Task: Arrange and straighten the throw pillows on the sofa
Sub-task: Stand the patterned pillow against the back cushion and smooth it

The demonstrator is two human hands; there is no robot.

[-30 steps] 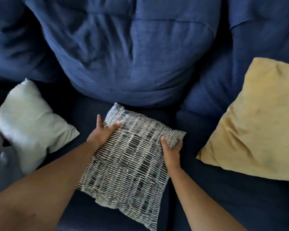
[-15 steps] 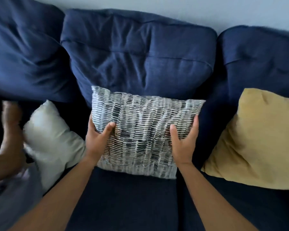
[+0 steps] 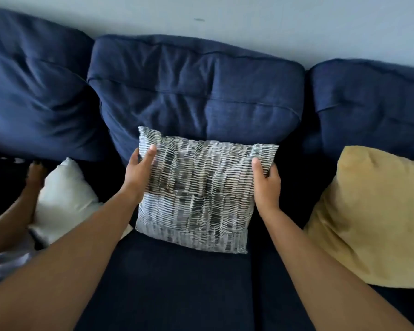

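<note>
Against the middle back cushion (image 3: 196,91) of the navy blue fabric sofa (image 3: 167,287), the square black-and-white woven patterned throw pillow (image 3: 198,194) is propped upright. Its upper left edge is pinched by the left hand (image 3: 139,173), thumb in front; its upper right corner is gripped by the right hand (image 3: 267,185). A white pillow (image 3: 65,199) is seen left, a mustard yellow pillow (image 3: 373,211) right, both apart.

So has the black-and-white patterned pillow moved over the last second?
Yes. The black-and-white patterned pillow went from lying flat on the seat to propped upright against the middle navy back cushion, held by both hands.
</note>
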